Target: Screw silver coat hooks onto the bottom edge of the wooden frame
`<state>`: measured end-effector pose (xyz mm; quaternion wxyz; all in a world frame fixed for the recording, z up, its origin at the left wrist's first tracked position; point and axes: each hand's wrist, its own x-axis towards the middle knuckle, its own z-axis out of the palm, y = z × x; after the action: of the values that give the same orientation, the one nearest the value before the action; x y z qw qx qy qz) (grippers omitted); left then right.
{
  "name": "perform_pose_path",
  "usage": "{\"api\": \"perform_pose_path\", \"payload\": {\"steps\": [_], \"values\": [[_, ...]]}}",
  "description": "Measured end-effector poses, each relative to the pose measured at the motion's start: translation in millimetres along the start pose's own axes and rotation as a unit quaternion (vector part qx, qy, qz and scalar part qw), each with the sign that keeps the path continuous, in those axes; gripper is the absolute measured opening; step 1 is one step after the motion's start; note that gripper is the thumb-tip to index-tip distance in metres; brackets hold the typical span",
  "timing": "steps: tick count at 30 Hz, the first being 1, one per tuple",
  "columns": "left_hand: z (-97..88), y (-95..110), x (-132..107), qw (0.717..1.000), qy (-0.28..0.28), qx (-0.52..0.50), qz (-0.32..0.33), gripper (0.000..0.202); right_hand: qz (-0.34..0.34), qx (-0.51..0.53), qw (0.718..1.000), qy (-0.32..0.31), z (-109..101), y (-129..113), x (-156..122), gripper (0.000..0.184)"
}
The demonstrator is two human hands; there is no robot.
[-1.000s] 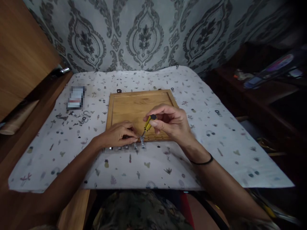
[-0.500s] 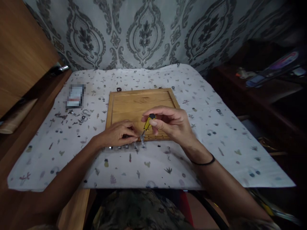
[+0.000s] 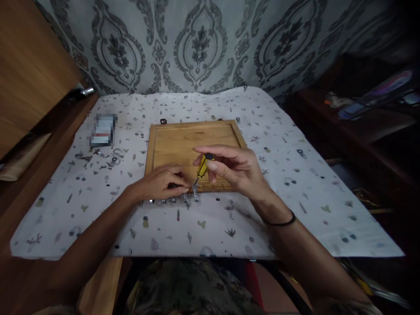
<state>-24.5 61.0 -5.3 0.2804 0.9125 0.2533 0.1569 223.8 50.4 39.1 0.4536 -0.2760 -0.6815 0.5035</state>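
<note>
Clearly, in the head view the work centres on a framed wooden board (image 3: 197,136), lying flat on the cloth-covered counter (image 3: 98,227) with its near edge toward the person, probably so that edge is easy to reach. The right hand (image 3: 241,168) grips a short yellow-and-black screwdriver (image 3: 204,166) between thumb and fingers, tilted, its tip down at a metal clip (image 3: 196,194) on that edge; the fingertip hold seems suited to small turns. The left hand (image 3: 164,180) rests on the board beside the tip, thumb and fingers drawn together, presumably steadying the work; whether they pinch anything I cannot tell. More metal pieces (image 3: 173,200) line the same edge, spaced apart, while loose small parts (image 3: 114,158) lie left of the board, perhaps kept within reach. Above those is a phone (image 3: 103,129), its screen pixelated; no brand, label or writing can be read anywhere.
</note>
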Motion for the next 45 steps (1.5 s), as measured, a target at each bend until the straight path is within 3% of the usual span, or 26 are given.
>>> {"api": "perform_pose_path", "payload": {"steps": [9, 18, 27, 34, 40, 45], "values": [[-0.2, 0.6, 0.0, 1.000, -0.004, 0.006, -0.007, 0.029, -0.012, 0.023, 0.998, 0.053, 8.3, 0.9, 4.3, 0.031], [-0.4, 0.4, -0.8, 1.000, 0.001, 0.001, -0.006, 0.028, -0.002, 0.024, 1.000, 0.003, -0.7, 3.2, 1.4, 0.032], [1.2, -1.2, -0.3, 1.000, 0.012, 0.008, 0.006, 0.027, 0.005, 0.033, 0.998, 0.057, 6.8, 5.8, 1.9, 0.032], [0.1, 0.5, 0.1, 1.000, 0.006, 0.010, 0.000, 0.029, 0.016, 0.018, 0.999, 0.032, 8.0, 0.0, 2.1, 0.036], [-4.3, 4.8, 0.3, 1.000, -0.006, 0.015, 0.002, 0.034, -0.020, -0.007, 0.993, 0.112, 7.7, -2.3, 0.1, 0.034], [-6.0, 6.7, 1.0, 1.000, -0.010, 0.015, 0.001, 0.034, -0.016, -0.013, 0.994, 0.106, 7.7, -3.1, 0.0, 0.033]]}}
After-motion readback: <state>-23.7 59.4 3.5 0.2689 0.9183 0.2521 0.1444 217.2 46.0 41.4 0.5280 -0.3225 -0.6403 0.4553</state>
